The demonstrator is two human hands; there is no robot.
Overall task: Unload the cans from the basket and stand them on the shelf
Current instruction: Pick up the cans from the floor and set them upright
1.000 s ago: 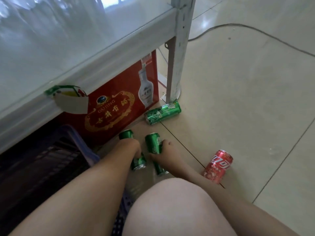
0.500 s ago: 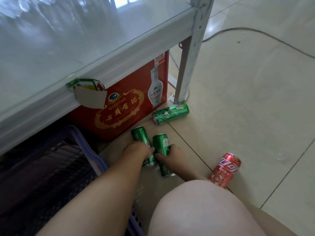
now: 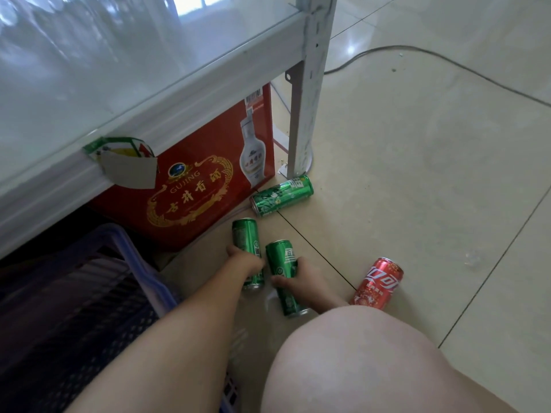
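Note:
Two slim green cans lie side by side on the tile floor. My left hand [image 3: 245, 261] wraps the left green can [image 3: 245, 237]. My right hand [image 3: 307, 275] grips the right green can [image 3: 281, 263] around its middle. A third green can [image 3: 281, 195] lies on its side by the shelf post. A red can [image 3: 378, 282] lies to the right of my right hand. The blue basket [image 3: 131, 248] sits at lower left, its inside dark. The pale shelf [image 3: 119, 70] runs across the upper left.
A red liquor carton [image 3: 208, 186] stands under the shelf behind the cans. The white shelf post [image 3: 307, 108] rises at centre top. A grey cable [image 3: 447, 62] crosses the floor at upper right. My knee [image 3: 357, 359] fills the lower middle.
The view has shifted slightly; the cans and carton sit further right in frame. Both hands have stayed on the two green cans, closing more firmly around them.

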